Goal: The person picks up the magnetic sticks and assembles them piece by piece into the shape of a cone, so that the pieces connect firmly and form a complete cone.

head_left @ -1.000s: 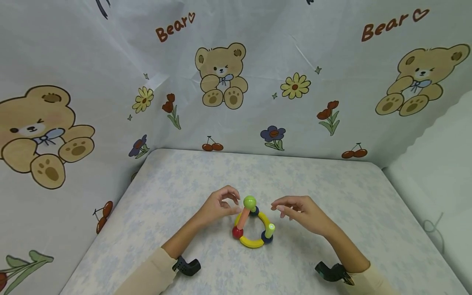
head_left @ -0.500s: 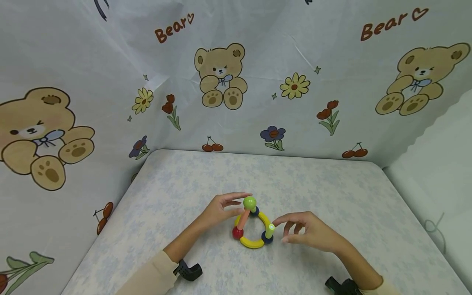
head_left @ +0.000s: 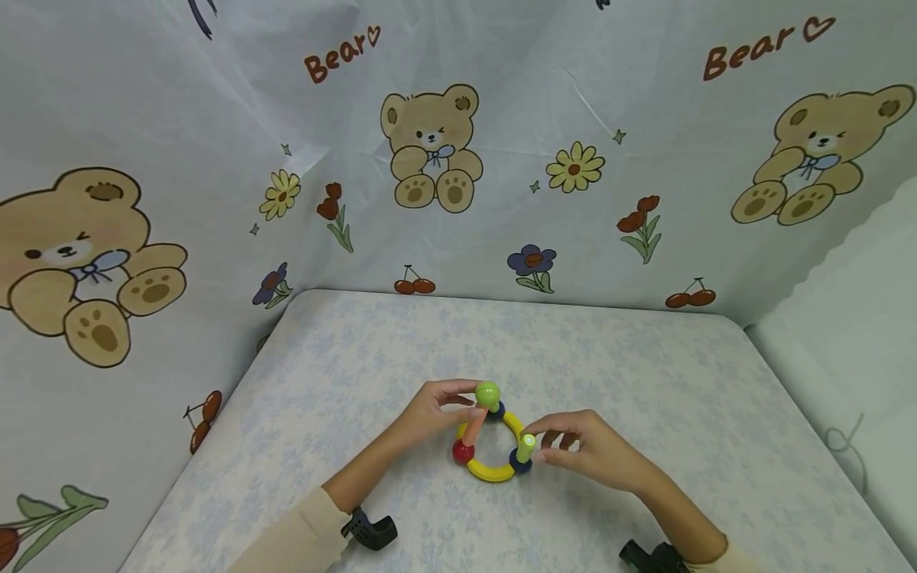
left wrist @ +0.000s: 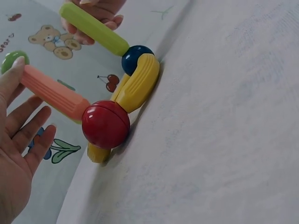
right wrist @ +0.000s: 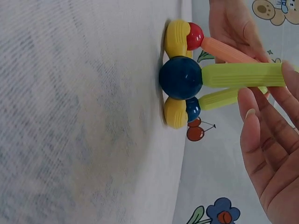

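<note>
On the table stands a magnetic building toy: a ring of curved yellow rods (head_left: 490,473) joined by a red ball (left wrist: 106,124) and dark blue balls (right wrist: 181,78). Up from it lean a salmon-orange rod (left wrist: 55,92) and light green rods (right wrist: 243,75), with a green ball (head_left: 488,393) on top. My left hand (head_left: 435,409) holds the green ball where the orange rod meets it, thumb in front and forefinger behind. On the near right, my right hand (head_left: 593,452) pinches the upper end of the upright light green rod; its thumb's contact is hard to make out.
The pale, blue-mottled table (head_left: 609,350) ends at a hanging cloth (head_left: 501,48) printed with bears, flowers and cherries. To the right is a white surface (head_left: 845,342) with a thin cord. Black wrist cameras (head_left: 371,531) are strapped to both forearms.
My left hand has moved right to the green ball. My right hand came down toward the near side, then left onto the upright light green rod. The toy stays in place.
</note>
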### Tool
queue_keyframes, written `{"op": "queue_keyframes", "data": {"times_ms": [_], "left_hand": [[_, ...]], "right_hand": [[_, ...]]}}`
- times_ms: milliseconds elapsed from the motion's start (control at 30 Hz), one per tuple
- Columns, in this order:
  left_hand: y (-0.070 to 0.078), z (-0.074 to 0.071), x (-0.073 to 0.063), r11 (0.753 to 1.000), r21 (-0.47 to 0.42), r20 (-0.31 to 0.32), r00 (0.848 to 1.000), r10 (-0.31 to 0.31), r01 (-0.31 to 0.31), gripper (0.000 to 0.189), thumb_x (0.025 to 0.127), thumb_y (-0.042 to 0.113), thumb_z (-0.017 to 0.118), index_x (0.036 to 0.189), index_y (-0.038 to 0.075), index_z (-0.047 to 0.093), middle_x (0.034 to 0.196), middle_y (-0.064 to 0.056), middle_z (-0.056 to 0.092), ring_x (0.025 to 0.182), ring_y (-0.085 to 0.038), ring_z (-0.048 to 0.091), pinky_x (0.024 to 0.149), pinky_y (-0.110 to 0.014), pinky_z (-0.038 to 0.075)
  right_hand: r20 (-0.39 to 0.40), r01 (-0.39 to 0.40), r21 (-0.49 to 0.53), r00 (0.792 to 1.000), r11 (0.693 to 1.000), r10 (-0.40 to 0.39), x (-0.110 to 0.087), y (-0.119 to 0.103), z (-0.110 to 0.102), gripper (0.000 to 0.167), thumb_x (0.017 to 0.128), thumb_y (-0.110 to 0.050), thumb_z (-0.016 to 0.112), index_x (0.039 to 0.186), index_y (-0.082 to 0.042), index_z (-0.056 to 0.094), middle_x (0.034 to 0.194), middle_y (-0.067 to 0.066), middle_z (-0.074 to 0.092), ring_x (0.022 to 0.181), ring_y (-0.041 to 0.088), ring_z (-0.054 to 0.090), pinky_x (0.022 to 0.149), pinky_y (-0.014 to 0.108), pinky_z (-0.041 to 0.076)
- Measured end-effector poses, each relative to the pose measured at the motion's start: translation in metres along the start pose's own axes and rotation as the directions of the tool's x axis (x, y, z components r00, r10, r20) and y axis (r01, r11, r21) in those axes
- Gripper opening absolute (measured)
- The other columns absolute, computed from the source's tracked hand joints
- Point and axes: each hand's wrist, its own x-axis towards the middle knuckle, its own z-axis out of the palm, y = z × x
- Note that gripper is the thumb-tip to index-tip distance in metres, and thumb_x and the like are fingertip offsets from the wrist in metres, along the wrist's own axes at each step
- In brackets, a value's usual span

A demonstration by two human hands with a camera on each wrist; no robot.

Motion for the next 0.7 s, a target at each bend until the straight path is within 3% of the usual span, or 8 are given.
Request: {"op": "queue_keyframes", "data": {"times_ms": [233,700], "left_hand": [[0.002,0.004,0.000,1.000,0.027,-0.032,0.999,-0.009,0.010,0.041,0.094,0.020,0.076,0.133,0.009,0.068,0.131,-0.003,0.068,0.120,-0.018,0.063,0.097,-0.035,0.054],[0.004,0.010,-0.001,0.998,0.058,-0.045,0.998,-0.033,0.035,0.035,0.094,0.019,0.075,0.129,0.017,0.071,0.128,0.005,0.069,0.116,-0.014,0.063,0.091,-0.034,0.056]], "right_hand": [[-0.005,-0.008,-0.005,1.000,1.000,0.008,0.005,-0.002,0.003,0.027,0.096,-0.025,0.073,0.120,-0.012,0.074,0.107,-0.006,0.074,0.089,0.010,0.068,0.073,0.030,0.056],[-0.028,-0.048,-0.042,0.998,0.998,0.047,0.015,-0.003,0.006,0.032,0.096,-0.032,0.072,0.120,-0.011,0.075,0.107,-0.007,0.075,0.089,0.008,0.067,0.074,0.030,0.055]]}}
